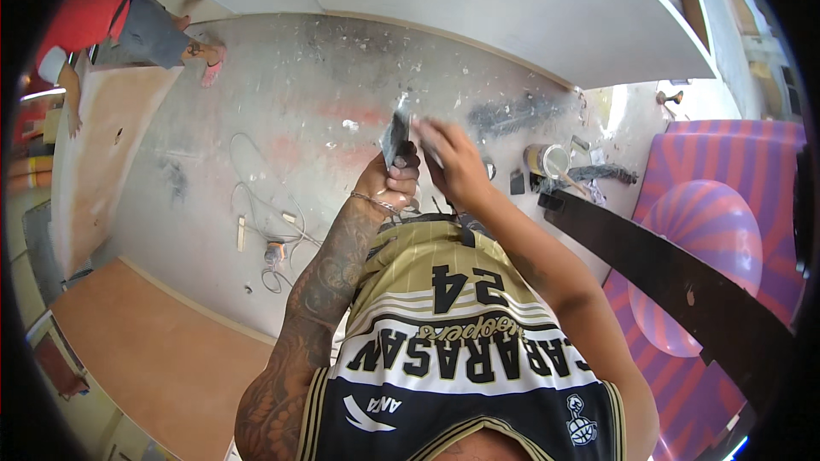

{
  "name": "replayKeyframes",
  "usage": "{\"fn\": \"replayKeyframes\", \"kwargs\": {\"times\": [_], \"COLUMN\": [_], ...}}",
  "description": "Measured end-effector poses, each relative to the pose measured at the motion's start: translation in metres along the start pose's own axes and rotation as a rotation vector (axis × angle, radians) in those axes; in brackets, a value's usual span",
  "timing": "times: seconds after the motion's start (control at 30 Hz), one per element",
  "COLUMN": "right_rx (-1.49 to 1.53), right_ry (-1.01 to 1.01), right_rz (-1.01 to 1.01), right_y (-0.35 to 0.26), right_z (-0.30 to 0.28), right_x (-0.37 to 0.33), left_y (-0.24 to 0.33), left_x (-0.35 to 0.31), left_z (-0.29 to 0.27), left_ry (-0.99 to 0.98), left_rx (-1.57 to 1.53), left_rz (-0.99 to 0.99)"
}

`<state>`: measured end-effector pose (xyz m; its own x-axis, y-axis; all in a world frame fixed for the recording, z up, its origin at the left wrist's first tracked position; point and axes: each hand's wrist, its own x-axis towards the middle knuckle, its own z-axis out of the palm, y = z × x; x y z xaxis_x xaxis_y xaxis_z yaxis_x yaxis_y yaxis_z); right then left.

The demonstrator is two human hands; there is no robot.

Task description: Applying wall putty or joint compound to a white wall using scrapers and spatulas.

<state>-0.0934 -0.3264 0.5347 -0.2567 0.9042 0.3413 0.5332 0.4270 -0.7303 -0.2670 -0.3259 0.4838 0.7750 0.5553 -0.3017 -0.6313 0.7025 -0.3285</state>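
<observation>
In front of my chest, my left hand (389, 181) grips a flat, dark grey plate like a putty spreader (395, 138), held upright with a whitish smear near its top. Close beside it on the right is my right hand (457, 162), its fingers curled and partly smeared by motion. A thin greyish edge shows at those fingers, too blurred to name. Both forearms reach up from the lower part of the picture.
A tub (547, 160) with a stick stands on the stained floor, right of my hands. An orange power tool (275, 253) lies left among loose cables. Brown panels (154, 324) stand left, near a person in red (81, 21). A dark beam (666, 265) crosses a striped purple panel (683, 149).
</observation>
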Motion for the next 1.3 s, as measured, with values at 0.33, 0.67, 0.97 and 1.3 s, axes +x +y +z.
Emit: {"fn": "replayKeyframes", "kwargs": {"times": [0.33, 0.67, 0.97, 1.3], "right_rx": [-0.195, -0.166, 0.553, 0.213], "right_ry": [-0.017, -0.314, -0.133, -0.324], "right_rz": [0.162, 0.782, 0.785, 0.730], "right_y": [0.045, 0.140, 0.045, 0.018], "right_z": [-0.013, 0.029, 0.061, 0.044], "right_x": [-0.013, -0.020, 0.003, 0.009], "left_y": [0.040, 0.052, 0.018, 0.012], "left_x": [-0.023, -0.008, 0.034, 0.051], "left_z": [0.004, -0.001, -0.032, -0.040], "left_ry": [0.956, 0.612, 0.399, 0.500], "left_rx": [1.419, 1.713, 1.860, 1.431], "left_rz": [0.678, 0.703, 1.292, 0.862]}}
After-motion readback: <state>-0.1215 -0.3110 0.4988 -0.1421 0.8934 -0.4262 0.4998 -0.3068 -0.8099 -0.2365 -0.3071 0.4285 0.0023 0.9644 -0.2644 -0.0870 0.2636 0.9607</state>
